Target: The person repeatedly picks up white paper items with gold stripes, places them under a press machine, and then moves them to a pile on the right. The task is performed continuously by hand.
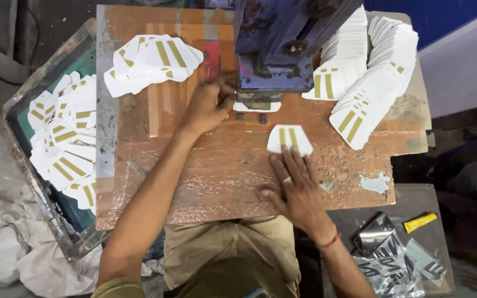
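At frame centre-left, the left hand (210, 104) is clenched beside the single white gold-striped paper tag (257, 106) under the blue metal press (274, 49); at lower centre, the right hand (295, 187) lies flat, released, fingertips touching a second identical tag (289, 139)

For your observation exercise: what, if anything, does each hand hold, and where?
Left hand pinches the white card under the press by its left edge; right hand only presses fingertips on another card.

A white card with two gold stripes (289, 139) is lying flat at frame centre; another white card (258, 106) is sitting under the press just above
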